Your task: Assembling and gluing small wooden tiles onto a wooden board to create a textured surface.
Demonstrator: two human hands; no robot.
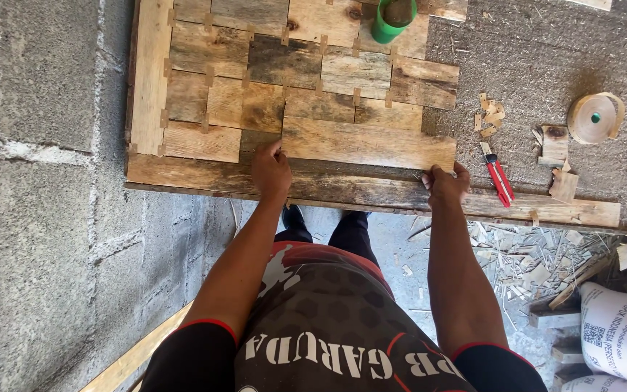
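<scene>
Currently left hand [271, 171] pressed on the near-left corner of a long wood plank [368, 144], fingers flat and curled over its edge, nothing clasped. Right hand [447, 183] pinching the plank's near-right corner, fingers bent around the edge, thumb side toward the bench. Plank lying flat, lengthwise across the near part of a patchwork wood panel [255, 80], butted against the pieces above it. Panel built from short boards of mixed brown tones, joined by small pale tape strips [209, 76] across the seams. Pale vertical board [149, 72] along the panel's left edge. Rough long beam [371, 192] under both hands at the bench's near edge. Green cup [392, 20] standing on the panel's far side. Right of the panel on the grey bench top [546, 51]: red utility knife [499, 178] just beside the right hand, tape offcuts [491, 112], small wood blocks [556, 145], a tape roll [593, 117]. Wood scraps [531, 261] on the floor below, white sack [622, 334] at lower right.
</scene>
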